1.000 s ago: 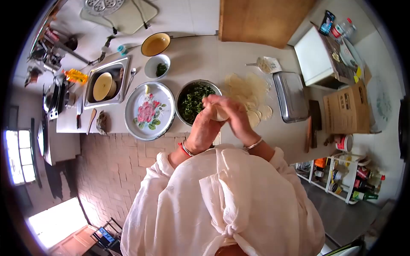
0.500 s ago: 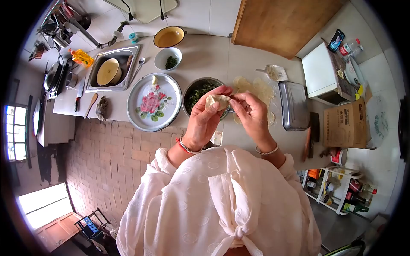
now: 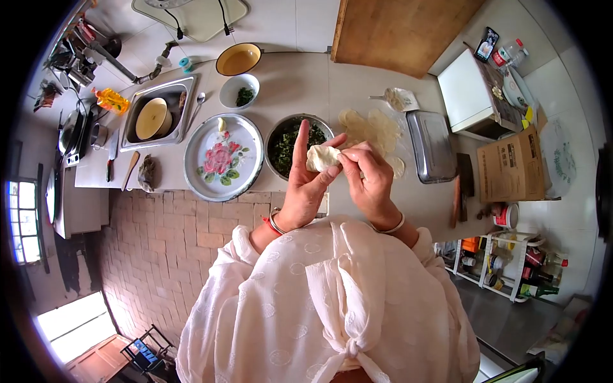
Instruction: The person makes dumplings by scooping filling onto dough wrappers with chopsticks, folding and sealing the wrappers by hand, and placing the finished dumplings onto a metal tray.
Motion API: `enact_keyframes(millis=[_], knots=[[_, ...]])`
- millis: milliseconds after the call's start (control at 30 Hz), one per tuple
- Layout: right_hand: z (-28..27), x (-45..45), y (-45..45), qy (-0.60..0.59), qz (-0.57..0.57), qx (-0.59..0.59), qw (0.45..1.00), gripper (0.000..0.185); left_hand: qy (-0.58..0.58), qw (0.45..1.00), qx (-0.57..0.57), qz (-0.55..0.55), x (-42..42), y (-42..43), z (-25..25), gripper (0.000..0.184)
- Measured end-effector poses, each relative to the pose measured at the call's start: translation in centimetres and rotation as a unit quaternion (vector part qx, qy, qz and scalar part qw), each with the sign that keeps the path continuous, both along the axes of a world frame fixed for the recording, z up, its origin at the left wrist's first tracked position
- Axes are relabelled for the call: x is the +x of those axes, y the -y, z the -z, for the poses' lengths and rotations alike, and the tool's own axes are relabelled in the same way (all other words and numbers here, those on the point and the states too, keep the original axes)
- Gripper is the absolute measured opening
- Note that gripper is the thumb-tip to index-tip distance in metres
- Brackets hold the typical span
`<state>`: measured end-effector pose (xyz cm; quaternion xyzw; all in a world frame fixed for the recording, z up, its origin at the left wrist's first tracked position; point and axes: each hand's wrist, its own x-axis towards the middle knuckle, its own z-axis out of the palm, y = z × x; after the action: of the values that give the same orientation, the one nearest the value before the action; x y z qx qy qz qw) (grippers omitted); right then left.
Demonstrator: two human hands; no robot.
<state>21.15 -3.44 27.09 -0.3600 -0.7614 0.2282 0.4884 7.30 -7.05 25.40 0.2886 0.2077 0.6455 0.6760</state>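
A pale, folded dumpling (image 3: 321, 158) sits between my two hands, just in front of a metal bowl of chopped green filling (image 3: 281, 148). My left hand (image 3: 305, 188) supports it with the thumb in front, its index finger stretched out past it. With pinched fingertips my right hand (image 3: 370, 179) grips the dumpling's right edge. Flat round wrappers (image 3: 375, 131) lie spread on the counter beyond my right hand. On the left, a flower-painted enamel tray (image 3: 246, 175) carries one small pale piece near its far rim.
Behind the tray stand a white bowl with greens (image 3: 230, 87) and a yellow enamel bowl (image 3: 239, 59). A sink (image 3: 181, 124) is farther left, near a knife (image 3: 112, 153). At right are a lidded metal box (image 3: 431, 147), a cleaver (image 3: 465, 172) and a cardboard box (image 3: 511, 167).
My left index finger has straightened away from the dumpling, and the dumpling's face now shows more. My right fingers have closed in on its edge. The whole view has shifted slightly.
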Motion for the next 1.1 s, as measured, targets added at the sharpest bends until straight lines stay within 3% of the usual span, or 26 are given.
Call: enact_keyframes(millis=[167, 267, 367, 533, 667, 767, 867, 1000, 1100], knots=[[-2.2, -0.1, 0.0, 0.047, 0.055, 0.075, 0.995, 0.031, 0.032, 0.999, 0.013, 0.005, 0.2, 0.0, -1.0, 0.086], [-1.3, 0.2, -0.6, 0.037, -0.013, 0.05, 0.998, 0.024, 0.042, 0.999, -0.017, 0.03, 0.2, 0.1, -0.5, 0.084], [-0.6, 0.2, -0.8, 0.074, -0.001, 0.081, 0.994, 0.016, 0.044, 0.997, -0.042, 0.044, 0.2, 0.3, -0.4, 0.083], [0.0, 0.1, -0.6, -0.001, 0.018, 0.05, 0.999, 0.01, 0.076, 0.993, -0.052, 0.075, 1.1, 0.3, -0.2, 0.082], [0.9, 0.7, -0.3, -0.019, 0.015, 0.031, 0.999, 0.012, 0.065, 0.992, -0.053, 0.097, 1.2, 0.3, -0.1, 0.081], [0.3, 0.9, 0.0, 0.049, 0.014, 0.02, 0.999, 0.019, 0.057, 0.994, -0.057, 0.074, 1.2, 0.2, 0.4, 0.08], [-0.8, 0.6, 0.8, -0.063, -0.004, -0.03, 0.998, 0.026, 0.031, 0.995, -0.023, 0.096, 0.9, -0.2, 0.1, 0.08], [-1.3, 1.7, -0.1, 0.063, -0.029, 0.001, 0.998, 0.023, -0.025, 0.995, -0.032, 0.095, 0.9, 0.1, -0.5, 0.081], [-0.6, 1.9, -0.4, 0.085, -0.033, 0.051, 0.995, 0.014, -0.033, 0.995, -0.05, 0.085, 1.2, 0.4, 0.3, 0.081]])
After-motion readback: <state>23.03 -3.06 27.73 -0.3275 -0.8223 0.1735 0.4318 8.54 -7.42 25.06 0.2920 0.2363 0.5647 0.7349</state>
